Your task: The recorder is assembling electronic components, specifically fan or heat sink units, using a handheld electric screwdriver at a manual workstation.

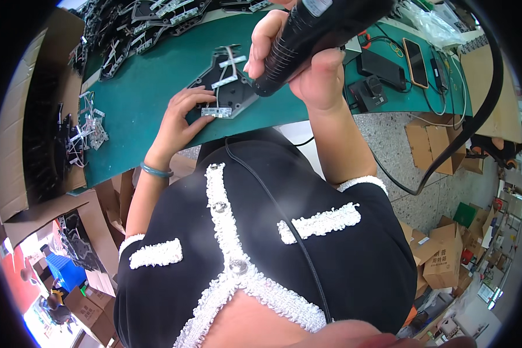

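Note:
On the green tabletop lies a black angular plastic panel (238, 93) with a chain of small white LED boards (225, 80) joined by wire across it. My left hand (182, 116) holds the panel's near left corner, its fingers on the left side and its thumb beside the lowest LED board (217, 112). Above the panel's right side, my right hand (316, 75) is wrapped round a thick black cylindrical power tool (313, 35) with ribbed slots. The tool's rounded end points down to the left, close over the panel. The tool's upper part leaves the picture at the top.
Similar panels (162, 23) are heaped at the far left. Loose LED strips (90, 124) lie by a cardboard box (29, 116). To the right are a phone (414, 64), a black power adapter (368, 93) and cables. A thick black cable (464, 127) loops down beside my right arm.

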Available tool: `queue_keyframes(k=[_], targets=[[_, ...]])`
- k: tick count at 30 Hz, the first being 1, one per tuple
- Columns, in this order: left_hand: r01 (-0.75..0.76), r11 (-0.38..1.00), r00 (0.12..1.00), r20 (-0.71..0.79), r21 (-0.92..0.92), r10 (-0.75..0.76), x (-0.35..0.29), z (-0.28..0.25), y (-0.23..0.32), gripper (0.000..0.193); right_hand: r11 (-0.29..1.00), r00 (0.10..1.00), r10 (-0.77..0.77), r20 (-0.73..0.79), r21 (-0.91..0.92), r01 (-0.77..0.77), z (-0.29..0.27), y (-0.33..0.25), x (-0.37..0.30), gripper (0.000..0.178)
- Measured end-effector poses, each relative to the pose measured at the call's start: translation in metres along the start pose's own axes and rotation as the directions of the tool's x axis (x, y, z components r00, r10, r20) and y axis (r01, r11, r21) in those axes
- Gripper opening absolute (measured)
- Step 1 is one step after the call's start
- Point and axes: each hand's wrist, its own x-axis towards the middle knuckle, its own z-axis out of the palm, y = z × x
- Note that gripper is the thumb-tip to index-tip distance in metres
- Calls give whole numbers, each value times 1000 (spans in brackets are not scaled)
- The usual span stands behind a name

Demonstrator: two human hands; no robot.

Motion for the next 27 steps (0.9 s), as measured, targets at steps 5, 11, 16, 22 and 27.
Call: queue_keyframes(k=[5, 11, 16, 22, 27], targets=[[38, 999, 994, -100, -12, -39, -2, 9, 10, 38, 995, 998, -49, 31, -82, 52, -12, -1, -5, 81], [87, 994, 987, -144, 69, -76, -6, 18, 5, 40, 999, 987, -31, -156, 22, 35, -11, 8, -7, 72], [46, 996, 969, -246, 78, -26, -7, 17, 0, 37, 973, 997, -72, -9, -218, 69, -24, 23, 0, 89], [-3, 999, 974, -226, 51, 15, -15, 20, -13, 43, 982, 986, -67, -152, -182, 38, -16, 17, -1, 85], [7, 994, 930, -367, 105, 32, -30, -20, 1, 53, 986, 990, -59, -124, -159, 39, -11, 8, -12, 86]])
